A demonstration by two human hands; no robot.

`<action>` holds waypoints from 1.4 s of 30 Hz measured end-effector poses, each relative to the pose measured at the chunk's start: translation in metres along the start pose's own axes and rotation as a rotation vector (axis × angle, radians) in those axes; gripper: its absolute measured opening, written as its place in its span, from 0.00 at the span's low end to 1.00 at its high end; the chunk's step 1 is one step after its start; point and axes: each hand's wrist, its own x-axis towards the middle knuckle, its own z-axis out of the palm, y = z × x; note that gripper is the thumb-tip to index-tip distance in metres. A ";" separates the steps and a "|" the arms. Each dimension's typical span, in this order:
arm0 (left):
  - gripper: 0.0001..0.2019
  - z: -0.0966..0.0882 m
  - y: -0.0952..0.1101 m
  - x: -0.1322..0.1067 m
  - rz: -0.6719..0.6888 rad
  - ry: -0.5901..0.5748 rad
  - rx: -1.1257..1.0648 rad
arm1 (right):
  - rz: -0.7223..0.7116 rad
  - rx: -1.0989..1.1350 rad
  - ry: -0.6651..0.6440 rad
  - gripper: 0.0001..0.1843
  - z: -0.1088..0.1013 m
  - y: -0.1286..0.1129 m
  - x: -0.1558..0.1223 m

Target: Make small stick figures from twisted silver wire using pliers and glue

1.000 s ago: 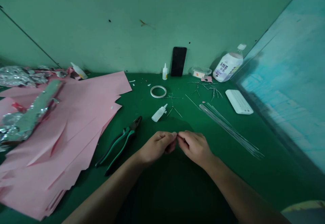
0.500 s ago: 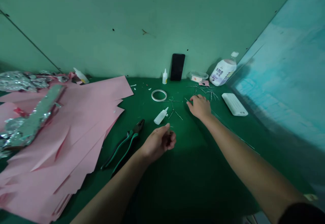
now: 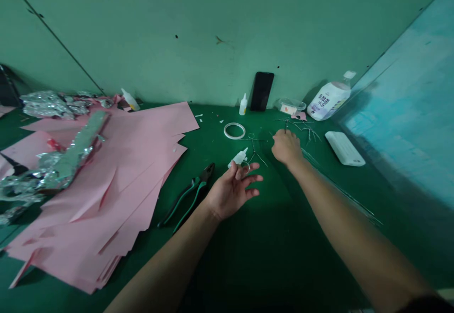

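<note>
My left hand [image 3: 233,190] is palm up, with thumb and index finger pinching a small loop of thin wire [image 3: 247,167]; its other fingers are spread. Farther right, my right hand [image 3: 286,146] is closed, knuckles up, at the end of long thin wires [image 3: 340,187] running under the forearm. Its fingertips are hidden. Between the hands lies a bent-wire figure [image 3: 254,151] with a loop at its top. Beside my left hand is a small glue bottle [image 3: 237,160] on its side, partly covered by the fingers. Pliers [image 3: 196,187] with green-and-black handles lie left of that hand.
Pink paper sheets [image 3: 142,147] and crumpled foil [image 3: 53,105] cover the left side. A tape ring [image 3: 234,137], upright glue bottle [image 3: 243,104], phone [image 3: 262,91], plastic box [image 3: 290,108], drink bottle [image 3: 328,100], twisted wires [image 3: 310,131] and white power bank [image 3: 344,148] stand or lie behind.
My left hand has turned palm up and its outer fingers have opened out. My right hand has closed more tightly by the wires, which have shifted. The view has swung left.
</note>
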 end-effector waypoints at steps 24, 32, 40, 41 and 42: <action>0.25 0.120 0.039 0.004 0.210 -0.106 0.389 | -0.326 1.534 -0.600 0.14 -0.121 -0.053 -0.093; 0.21 0.129 0.074 0.011 0.133 -0.164 0.591 | -0.366 1.597 -0.642 0.14 -0.132 -0.062 -0.072; 0.13 0.123 0.074 0.017 0.050 -0.199 0.410 | -0.284 1.614 -0.558 0.12 -0.121 -0.056 -0.058; 0.12 0.122 0.073 0.018 0.080 -0.224 0.388 | -0.294 1.632 -0.577 0.12 -0.121 -0.056 -0.058; 0.12 0.122 0.073 0.019 0.108 -0.244 0.383 | -0.305 1.648 -0.603 0.12 -0.121 -0.056 -0.058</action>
